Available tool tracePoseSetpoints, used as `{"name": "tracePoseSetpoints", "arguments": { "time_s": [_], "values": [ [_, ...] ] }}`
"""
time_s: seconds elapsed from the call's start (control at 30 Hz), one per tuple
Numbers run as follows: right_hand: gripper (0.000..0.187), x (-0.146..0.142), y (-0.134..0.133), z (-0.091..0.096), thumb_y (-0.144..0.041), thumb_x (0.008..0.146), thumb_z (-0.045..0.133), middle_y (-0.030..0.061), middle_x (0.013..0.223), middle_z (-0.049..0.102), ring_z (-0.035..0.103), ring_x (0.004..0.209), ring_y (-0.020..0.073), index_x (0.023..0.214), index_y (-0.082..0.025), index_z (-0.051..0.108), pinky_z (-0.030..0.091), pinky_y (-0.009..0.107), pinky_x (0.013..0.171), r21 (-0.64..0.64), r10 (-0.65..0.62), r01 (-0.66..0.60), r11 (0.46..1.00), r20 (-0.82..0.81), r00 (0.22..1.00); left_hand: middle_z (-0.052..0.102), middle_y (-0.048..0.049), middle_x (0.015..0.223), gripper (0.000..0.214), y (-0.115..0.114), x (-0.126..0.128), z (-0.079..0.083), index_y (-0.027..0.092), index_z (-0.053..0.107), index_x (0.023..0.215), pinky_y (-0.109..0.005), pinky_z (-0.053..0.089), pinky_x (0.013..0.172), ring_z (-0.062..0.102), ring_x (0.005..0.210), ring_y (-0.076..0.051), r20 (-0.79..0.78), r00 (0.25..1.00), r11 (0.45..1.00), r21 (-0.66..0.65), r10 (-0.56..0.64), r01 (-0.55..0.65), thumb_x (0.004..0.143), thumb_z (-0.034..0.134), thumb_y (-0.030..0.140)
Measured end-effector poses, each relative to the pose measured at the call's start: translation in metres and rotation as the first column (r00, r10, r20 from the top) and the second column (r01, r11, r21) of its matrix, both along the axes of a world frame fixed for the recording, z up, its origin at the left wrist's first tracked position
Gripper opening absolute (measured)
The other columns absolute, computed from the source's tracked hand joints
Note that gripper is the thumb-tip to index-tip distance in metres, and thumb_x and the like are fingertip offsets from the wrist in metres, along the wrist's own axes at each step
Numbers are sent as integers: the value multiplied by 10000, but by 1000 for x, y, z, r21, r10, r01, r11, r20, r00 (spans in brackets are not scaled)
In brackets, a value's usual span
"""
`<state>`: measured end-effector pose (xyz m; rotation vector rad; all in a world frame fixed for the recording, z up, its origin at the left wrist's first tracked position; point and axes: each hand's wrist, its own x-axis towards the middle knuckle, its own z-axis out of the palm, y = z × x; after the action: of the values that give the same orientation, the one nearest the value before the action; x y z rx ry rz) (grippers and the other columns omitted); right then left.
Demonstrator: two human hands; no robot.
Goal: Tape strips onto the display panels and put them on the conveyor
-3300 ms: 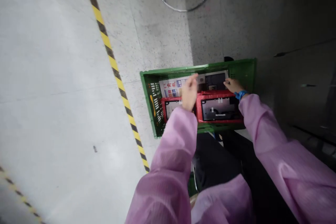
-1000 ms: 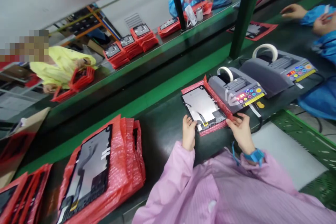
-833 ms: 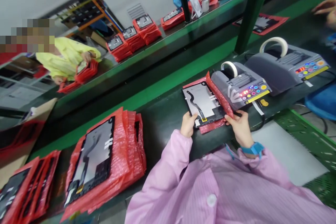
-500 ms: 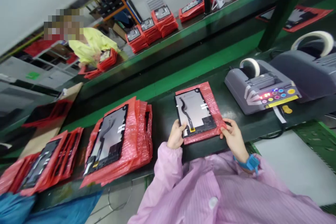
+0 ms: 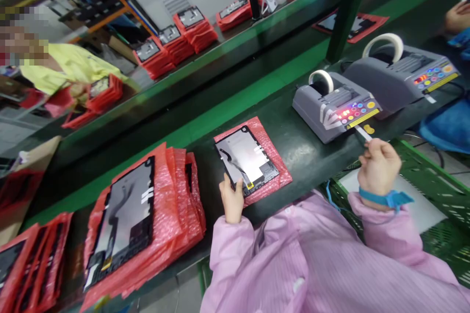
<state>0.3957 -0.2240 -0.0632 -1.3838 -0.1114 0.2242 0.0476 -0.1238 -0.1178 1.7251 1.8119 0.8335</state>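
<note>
A flat display panel (image 5: 243, 156) with a black frame, silver back and dark ribbon cable lies on a red bubble-wrap bag (image 5: 276, 161). At its near left corner, my left hand (image 5: 232, 199) grips the edge, thumb on top and fingers along the side. My right hand (image 5: 380, 166) is closed in a pinch on the end of a white tape strip (image 5: 363, 132). That strip comes out of the front of a grey tape dispenser (image 5: 330, 107) with a lit red display and coloured buttons.
Left of me stands a tall stack of panels in red bubble bags (image 5: 172, 195), with another stack (image 5: 47, 254) beyond. A second dispenser (image 5: 400, 78) sits further right, near a co-worker's hand (image 5: 458, 17). A green crate (image 5: 422, 176) is below. A person in yellow (image 5: 69, 68) works across the line.
My right hand has left the red bag's corner and moved right to the tape strip. My left hand stays at the panel's near left corner. The view has shifted right.
</note>
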Motion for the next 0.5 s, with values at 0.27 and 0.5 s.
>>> {"name": "tracePoseSetpoints", "arguments": {
  "time_s": [0.27, 0.5],
  "values": [
    [183, -73, 15, 87, -380, 930, 577, 60, 916, 623, 566, 707, 159, 815, -246, 625, 437, 294, 539, -150, 748, -826, 543, 534, 394, 563, -188, 1368, 377, -9, 16, 18, 143, 592, 1297, -478, 400, 1096, 500, 1266, -316, -339, 934, 938, 273, -112, 212, 1004, 419, 305],
    [286, -150, 180, 88, -450, 908, 623, 41, 867, 646, 569, 788, 152, 836, -177, 578, 447, 281, 726, -476, 794, -777, -412, 230, -563, 544, -208, 1459, 462, 3, 32, 4, 47, 467, 1428, -434, 445, 1075, 517, 1338, -299, -498, 841, 927, 169, -211, 333, 1010, 343, 197]
  ]
}}
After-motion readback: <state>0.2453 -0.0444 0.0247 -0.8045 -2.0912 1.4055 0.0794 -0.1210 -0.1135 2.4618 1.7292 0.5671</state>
